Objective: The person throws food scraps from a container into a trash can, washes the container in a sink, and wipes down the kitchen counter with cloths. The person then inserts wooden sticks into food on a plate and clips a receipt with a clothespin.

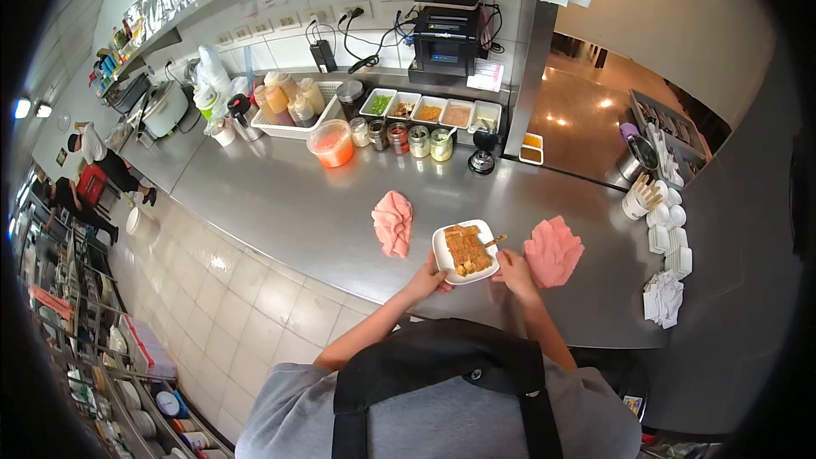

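Between my hands is a white square plate (pixel 440 252) bearing a sliced, golden-brown fried cutlet (pixel 467 249). My left hand (pixel 430 278) grips the plate's left front edge, its fingers partly hidden under the rim. At the right edge my right hand (pixel 512 273) is closed on the plate too. A thin brown stick-like piece (pixel 496 240) juts from the food toward the right. One crumpled pink cloth (pixel 392 223) lies on the counter to the left, and another pink cloth (pixel 554 252) lies just beyond my right hand.
Several small jars (pixel 398 138), an orange-filled tub (pixel 331 144) and a topping tray (pixel 431 110) line the back of the steel counter (pixel 289 204). A call bell (pixel 481 161) stands by them. Stacked white dishes (pixel 667 225) sit at right. Two people are far left.
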Demonstrator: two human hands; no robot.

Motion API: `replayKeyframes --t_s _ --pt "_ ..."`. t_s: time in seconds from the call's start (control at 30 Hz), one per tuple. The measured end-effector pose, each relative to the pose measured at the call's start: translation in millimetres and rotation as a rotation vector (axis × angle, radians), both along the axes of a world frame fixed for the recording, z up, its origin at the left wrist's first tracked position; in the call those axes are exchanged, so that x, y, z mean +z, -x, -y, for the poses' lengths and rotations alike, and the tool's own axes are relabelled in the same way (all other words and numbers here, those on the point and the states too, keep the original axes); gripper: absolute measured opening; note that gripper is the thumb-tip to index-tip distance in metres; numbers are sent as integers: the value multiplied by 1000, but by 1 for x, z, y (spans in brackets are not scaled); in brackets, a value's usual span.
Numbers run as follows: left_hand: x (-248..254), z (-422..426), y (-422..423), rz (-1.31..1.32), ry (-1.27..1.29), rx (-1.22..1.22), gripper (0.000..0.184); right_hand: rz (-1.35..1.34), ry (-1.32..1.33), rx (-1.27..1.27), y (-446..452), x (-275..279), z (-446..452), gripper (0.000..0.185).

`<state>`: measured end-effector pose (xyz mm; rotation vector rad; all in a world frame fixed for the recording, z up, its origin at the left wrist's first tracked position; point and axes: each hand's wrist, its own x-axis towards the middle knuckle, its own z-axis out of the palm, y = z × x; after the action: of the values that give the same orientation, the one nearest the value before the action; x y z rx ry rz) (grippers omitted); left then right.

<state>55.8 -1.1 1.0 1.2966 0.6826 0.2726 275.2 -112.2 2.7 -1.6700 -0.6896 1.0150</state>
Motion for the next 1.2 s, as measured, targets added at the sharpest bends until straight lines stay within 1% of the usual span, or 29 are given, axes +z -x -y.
replayKeyframes --t_s 0.03,0.13,0.17,0.2,0.27,0.3,0.33,0.37,0.4,0.47,0.53,0.57,0.6,0.63,0.67,0.73,0.8,0.87,0.9,0.93,0.97,1.0,1.07,1.13,1.17,1.2 --pt "-7 -2 -1 33 2 -2 76 303 -13 -82 -2 2 -5 40" --pt "-20 -6 -5 15 -55 0 78 317 -52 -143 -17 11 -21 41" --pt "-24 -5 -5 14 -55 3 78 223 -209 -163 -20 0 -28 31" --pt "-23 -4 -6 26 -6 34 78 221 -210 -160 -21 1 -30 31" --pt "-20 -4 -7 37 37 70 77 526 -180 -100 -21 3 -36 26" --pt "-20 -3 -8 26 87 107 77 525 -183 -99 -18 6 -36 26" --pt "-19 -3 -10 18 136 142 76 591 -192 -171 -17 10 -35 25" --pt "-19 -4 -11 20 135 141 76 658 -199 -244 -16 14 -33 26" --pt "-13 -1 -11 -11 114 165 75 659 -198 -246 -18 21 -31 26" --pt "-11 0 -9 -47 99 180 75 736 -243 -354 -27 36 -21 28" --pt "-21 -6 -8 -140 -90 159 76 769 -201 -391 -36 43 -11 28" --pt "-27 -12 -9 -143 -87 143 76 786 -61 -263 -38 43 -3 29" --pt "-40 -22 -11 -69 -22 171 78 794 80 -138 -39 42 6 30" --pt "-40 -28 -11 2 43 196 80 1025 -43 -56 -39 33 11 33" --pt "-41 -32 -11 -10 46 168 80 1015 -23 -80 -36 23 13 33" --pt "-29 -35 -8 -23 -11 260 85 932 147 44 -23 17 12 31" --pt "-16 -34 -3 9 -32 284 82 911 111 -92 -16 10 18 27" --pt "-6 -30 4 30 -21 304 61 1081 -199 -461 -7 2 28 23" --pt "-8 -26 11 -4 -11 245 61 954 -109 -479 -7 3 41 22" --pt "-7 -24 18 -6 -64 300 46 826 -31 -489 -5 14 57 20" --pt "-6 -21 24 -3 -123 361 33 854 -30 -631 -2 20 76 19" --pt "-7 -18 31 -20 -123 320 33 888 -35 -773 1 22 94 17" --pt "-8 -9 48 -16 -227 131 19 904 -131 -1050 8 10 136 18" --pt "3 4 55 -79 -250 32 18 584 -169 -1337 21 -13 181 20" --pt "3 7 59 -40 -227 -59 17 616 -147 -1467 28 -36 204 23" --pt "4 10 63 -4 -200 -149 17 604 -110 -1508 39 -60 221 23"
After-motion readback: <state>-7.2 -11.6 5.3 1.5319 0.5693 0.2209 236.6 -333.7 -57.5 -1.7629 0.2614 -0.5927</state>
